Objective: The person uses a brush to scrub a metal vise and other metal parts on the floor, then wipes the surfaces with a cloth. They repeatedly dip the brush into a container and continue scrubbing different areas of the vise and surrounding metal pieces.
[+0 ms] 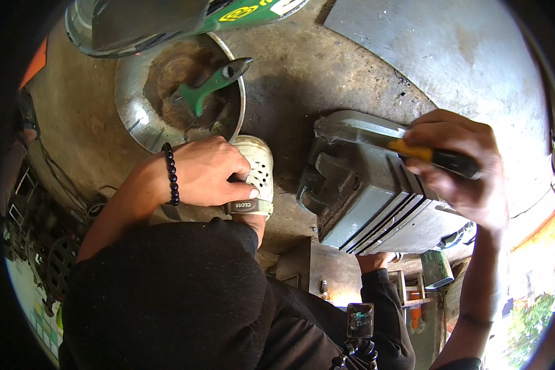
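My right hand (453, 157) is closed around the black and yellow handle of a hand tool (413, 151). The tool's blurred working end lies over the top edge of a grey, ribbed metal machine part (370, 191). Whether it is a blade or bristles I cannot tell. A rough, dirty recess shows on the part's left side, next to a curved bracket. My left hand (206, 169), with a black bead bracelet at the wrist, hangs loosely curled above my white clog (259, 169). Nothing shows in its fingers, though their tips are hidden.
A round metal pan (132, 111) with dark residue holds a green-handled paintbrush (206, 89). Behind it lies a green container (228, 18). A flat metal sheet (450, 46) covers the floor at far right. Cables and a dark crate (61, 259) stand at left; a metal box (333, 271) sits beside my leg.
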Action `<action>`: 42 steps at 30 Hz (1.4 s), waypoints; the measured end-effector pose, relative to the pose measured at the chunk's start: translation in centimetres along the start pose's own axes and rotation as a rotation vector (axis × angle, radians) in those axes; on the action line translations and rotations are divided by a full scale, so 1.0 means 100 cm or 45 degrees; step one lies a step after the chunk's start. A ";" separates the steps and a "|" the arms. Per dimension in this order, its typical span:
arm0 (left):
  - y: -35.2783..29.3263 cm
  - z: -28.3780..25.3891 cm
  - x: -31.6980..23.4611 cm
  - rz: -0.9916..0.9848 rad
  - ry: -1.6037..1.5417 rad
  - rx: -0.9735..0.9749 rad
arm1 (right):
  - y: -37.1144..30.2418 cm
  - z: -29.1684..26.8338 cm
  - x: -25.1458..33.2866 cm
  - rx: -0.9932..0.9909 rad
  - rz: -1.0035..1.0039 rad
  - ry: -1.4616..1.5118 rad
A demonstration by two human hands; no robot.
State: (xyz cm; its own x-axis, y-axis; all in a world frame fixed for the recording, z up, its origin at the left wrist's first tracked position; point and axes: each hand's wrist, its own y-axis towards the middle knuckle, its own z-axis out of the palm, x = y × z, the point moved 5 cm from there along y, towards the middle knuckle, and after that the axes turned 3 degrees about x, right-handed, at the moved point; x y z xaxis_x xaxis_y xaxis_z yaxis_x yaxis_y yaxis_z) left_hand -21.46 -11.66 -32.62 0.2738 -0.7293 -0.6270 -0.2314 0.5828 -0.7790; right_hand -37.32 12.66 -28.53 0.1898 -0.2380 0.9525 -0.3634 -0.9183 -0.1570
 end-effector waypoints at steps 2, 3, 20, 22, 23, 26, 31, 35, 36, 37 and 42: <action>0.001 0.001 0.000 -0.042 -0.002 0.048 | -0.003 0.006 -0.007 0.049 0.094 -0.055; 0.001 0.001 0.000 -0.054 -0.003 0.061 | -0.007 0.003 -0.007 0.029 0.097 -0.078; 0.000 0.002 -0.001 0.029 -0.006 -0.021 | -0.058 -0.048 0.010 -0.227 0.215 -0.224; -0.001 0.005 0.002 0.007 -0.029 -0.009 | -0.067 -0.051 0.006 -0.286 0.229 -0.192; -0.002 0.006 0.002 0.009 -0.044 -0.016 | -0.079 -0.058 0.004 -0.350 0.356 -0.199; 0.000 0.008 0.002 -0.007 -0.044 0.029 | -0.128 -0.084 0.006 -0.601 0.410 -0.186; 0.003 0.005 -0.003 -0.094 -0.051 0.093 | -0.229 -0.118 0.013 -0.945 0.472 0.080; 0.004 0.010 -0.006 -0.148 0.014 0.152 | -0.307 -0.118 0.027 -1.293 0.611 0.317; 0.003 0.013 -0.007 -0.137 0.087 0.170 | -0.325 -0.113 0.030 -1.406 0.624 0.438; 0.002 0.016 -0.007 -0.159 0.045 0.165 | -0.339 -0.110 0.033 -1.483 0.634 0.509; -0.015 0.036 -0.015 -0.209 -0.017 0.127 | -0.376 -0.067 0.023 -1.935 0.852 1.110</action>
State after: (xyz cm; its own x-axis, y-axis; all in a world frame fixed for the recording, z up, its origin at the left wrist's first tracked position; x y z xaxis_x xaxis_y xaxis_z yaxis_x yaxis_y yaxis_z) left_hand -18.17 -10.14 -30.54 0.3131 -0.8129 -0.4911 -0.0890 0.4897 -0.8673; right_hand -29.36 48.75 -18.70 -0.5880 0.2643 0.7645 -0.6592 0.3911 -0.6422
